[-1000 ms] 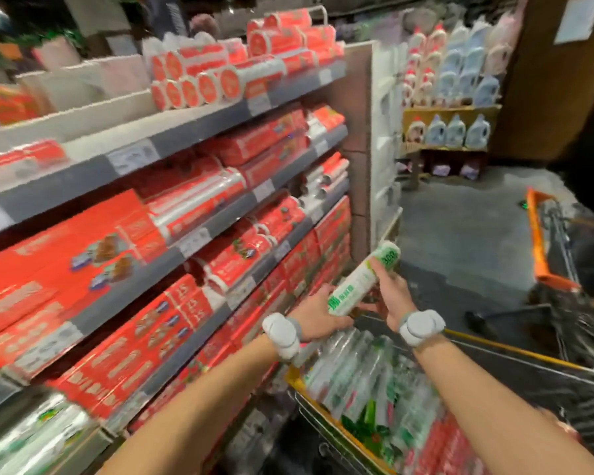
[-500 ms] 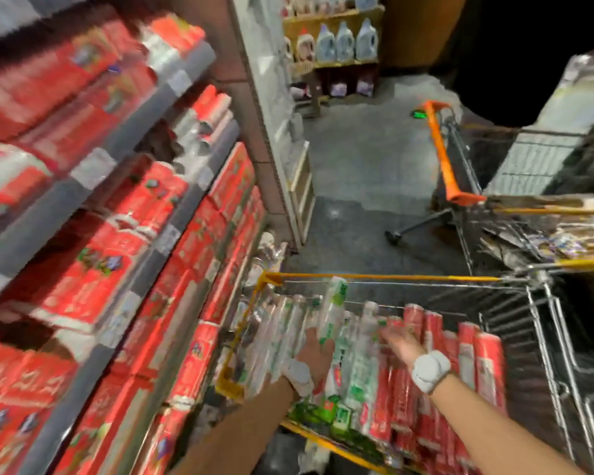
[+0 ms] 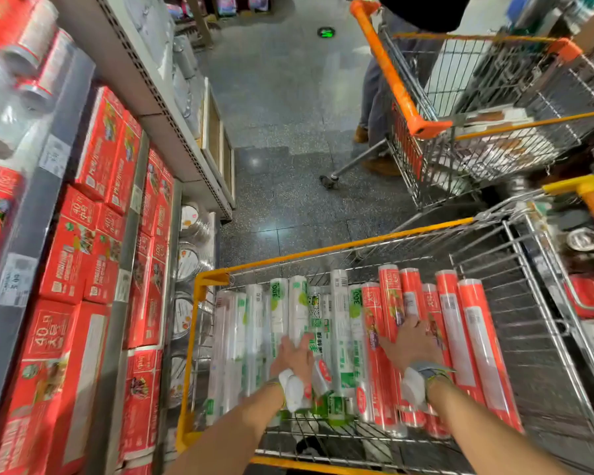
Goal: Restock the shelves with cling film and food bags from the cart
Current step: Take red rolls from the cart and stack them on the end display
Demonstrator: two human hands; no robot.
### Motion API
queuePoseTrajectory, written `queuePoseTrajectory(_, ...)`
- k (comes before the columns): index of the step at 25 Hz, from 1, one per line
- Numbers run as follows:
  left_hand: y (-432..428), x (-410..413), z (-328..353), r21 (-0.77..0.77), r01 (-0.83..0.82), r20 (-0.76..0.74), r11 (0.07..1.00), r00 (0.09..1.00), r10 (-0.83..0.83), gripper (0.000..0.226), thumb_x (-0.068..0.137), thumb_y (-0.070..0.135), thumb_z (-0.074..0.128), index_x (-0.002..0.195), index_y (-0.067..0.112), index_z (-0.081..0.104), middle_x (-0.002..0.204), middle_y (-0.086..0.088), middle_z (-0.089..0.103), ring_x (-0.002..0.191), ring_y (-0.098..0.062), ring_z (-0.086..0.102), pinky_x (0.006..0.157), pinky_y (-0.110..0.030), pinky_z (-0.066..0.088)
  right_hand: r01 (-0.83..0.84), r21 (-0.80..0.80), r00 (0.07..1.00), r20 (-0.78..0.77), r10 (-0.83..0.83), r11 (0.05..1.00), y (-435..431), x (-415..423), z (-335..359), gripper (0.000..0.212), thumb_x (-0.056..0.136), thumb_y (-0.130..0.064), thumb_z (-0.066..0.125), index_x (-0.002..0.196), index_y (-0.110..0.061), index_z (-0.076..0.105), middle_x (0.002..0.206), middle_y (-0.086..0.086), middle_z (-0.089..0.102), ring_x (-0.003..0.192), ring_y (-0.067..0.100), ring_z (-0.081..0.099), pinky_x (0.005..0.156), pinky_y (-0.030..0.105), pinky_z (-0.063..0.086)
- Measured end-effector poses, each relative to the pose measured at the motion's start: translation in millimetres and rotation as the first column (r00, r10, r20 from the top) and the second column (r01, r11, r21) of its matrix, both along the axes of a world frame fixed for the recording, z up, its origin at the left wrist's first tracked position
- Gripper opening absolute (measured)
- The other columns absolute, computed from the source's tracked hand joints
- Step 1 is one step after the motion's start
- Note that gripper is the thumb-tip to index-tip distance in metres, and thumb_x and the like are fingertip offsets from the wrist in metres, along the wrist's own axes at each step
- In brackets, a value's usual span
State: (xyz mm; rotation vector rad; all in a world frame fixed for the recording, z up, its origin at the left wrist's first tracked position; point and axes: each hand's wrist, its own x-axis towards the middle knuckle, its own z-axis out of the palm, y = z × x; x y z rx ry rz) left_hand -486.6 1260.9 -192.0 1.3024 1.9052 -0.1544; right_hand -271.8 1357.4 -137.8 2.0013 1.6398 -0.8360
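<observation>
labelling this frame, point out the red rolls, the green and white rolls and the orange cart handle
red rolls point(image 3: 479, 337): head view, label of the rightmost roll
green and white rolls point(image 3: 278, 313): head view, left roll marked 300, below the number
orange cart handle point(image 3: 393, 75): head view, middle of the bar

**Bright wire, glossy wrap**

The cart point(image 3: 357, 246) is smooth, shiny metal wire with a yellow plastic rim. Its white-and-green rolls point(image 3: 297, 303) lie in clear, glossy plastic film, and the red rolls point(image 3: 474, 323) wear the same slick wrap. The red boxes point(image 3: 66, 255) on the grey metal shelves point(image 3: 131, 234) look like printed cardboard with a faint sheen. The floor point(image 3: 282, 108) is polished speckled stone. The second cart point(image 3: 391, 77) has a smooth orange plastic handle.
</observation>
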Motion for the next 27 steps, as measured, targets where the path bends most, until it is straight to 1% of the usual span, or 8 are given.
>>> queuePoseTrajectory(2,6.1,-4.7,1.4,-0.020,0.145,-0.066,0.989,0.987,-0.146,0.043,0.105,0.039,0.028,0.148,0.037,0.023,0.131,-0.017,0.041,0.111,-0.027,0.049,0.079,-0.032,0.049,-0.014,0.006,0.999,0.036,0.013,1.000,-2.1,-1.4,-1.3,0.088,0.090,-0.060,0.051,0.145,0.000,0.018,0.148,0.021,0.028,0.128,0.037,0.046,0.099,0.044,0.046)
queuePoseTrajectory(4,17.3,-8.6,0.3,-0.105,0.280,-0.125,0.954,0.948,-0.292,0.046,0.104,0.044,0.025,0.149,0.034,0.021,0.135,-0.023,0.040,0.121,-0.034,0.042,0.093,-0.041,0.047,-0.001,0.000,1.000,0.018,0.001,1.000,0.1,-3.5,-5.2,0.087,0.089,-0.059,0.054,0.143,0.000,0.021,0.146,0.019,0.029,0.124,0.035,0.051,0.094,0.045,0.050)
queuePoseTrajectory(7,30.3,-1.8,2.8,-0.188,0.345,-0.197,0.920,0.904,-0.380,0.056,0.102,0.050,0.026,0.154,0.033,0.013,0.135,-0.026,0.038,0.123,-0.037,0.038,0.096,-0.042,0.039,-0.042,-0.048,0.999,0.001,0.042,0.998,5.0,-2.8,-7.5,0.087,0.090,-0.053,0.057,0.144,0.003,0.019,0.148,0.020,0.027,0.124,0.035,0.051,0.095,0.043,0.051)
queuePoseTrajectory(13,29.7,58.1,16.9,-0.035,0.305,-0.342,0.952,0.891,-0.298,0.063,0.095,0.049,0.032,0.147,0.014,0.029,0.147,-0.026,0.027,0.133,-0.041,0.028,0.105,-0.050,0.030,0.028,-0.095,0.991,-0.124,-0.040,0.995,11.9,14.5,-8.6,0.089,0.083,-0.063,0.061,0.139,0.001,0.033,0.134,0.015,0.048,0.110,0.029,0.060,0.086,0.036,0.053)
queuePoseTrajectory(17,32.4,114.3,16.1,0.061,0.086,0.062,0.994,0.994,-0.090,0.049,0.095,0.043,0.042,0.133,0.012,0.042,0.133,-0.017,0.044,0.118,-0.032,0.046,0.096,-0.044,0.045,0.102,-0.099,0.954,-0.273,-0.126,0.990,10.2,33.3,-17.2,0.073,0.065,-0.064,0.069,0.112,-0.010,0.062,0.096,0.004,0.069,0.078,0.017,0.067,0.070,0.030,0.058)
queuePoseTrajectory(19,36.3,130.6,18.4,-0.025,-0.085,0.203,0.996,0.975,0.088,0.048,0.096,0.042,0.047,0.131,0.011,0.039,0.125,-0.014,0.050,0.107,-0.029,0.055,0.089,-0.042,0.051,0.099,-0.126,0.933,-0.332,-0.136,0.987,8.5,41.7,-14.6,0.058,0.068,-0.052,0.072,0.113,-0.018,0.060,0.093,0.000,0.070,0.075,0.012,0.068,0.068,0.027,0.058)
queuePoseTrajectory(23,41.5,148.3,-1.4,-0.034,-0.181,0.096,0.983,0.978,0.184,0.061,0.094,0.044,0.053,0.140,0.011,0.031,0.131,-0.013,0.047,0.117,-0.028,0.050,0.098,-0.036,0.046,0.126,-0.137,0.903,-0.395,-0.171,0.982,5.7,53.9,-7.4,0.063,0.074,-0.042,0.073,0.127,-0.020,0.050,0.104,-0.003,0.066,0.085,0.010,0.065,0.073,0.023,0.052)
queuePoseTrajectory(27,52.4,152.8,-12.1,-0.113,-0.241,0.095,0.964,0.963,0.252,0.071,0.084,0.052,0.058,0.137,0.009,0.040,0.133,-0.012,0.048,0.119,-0.028,0.052,0.100,-0.036,0.047,0.090,-0.195,0.885,-0.434,-0.168,0.977,14.2,60.3,8.8,0.040,0.086,-0.035,0.069,0.113,-0.026,0.041,0.085,-0.011,0.059,0.071,0.002,0.060,0.055,0.015,0.046)
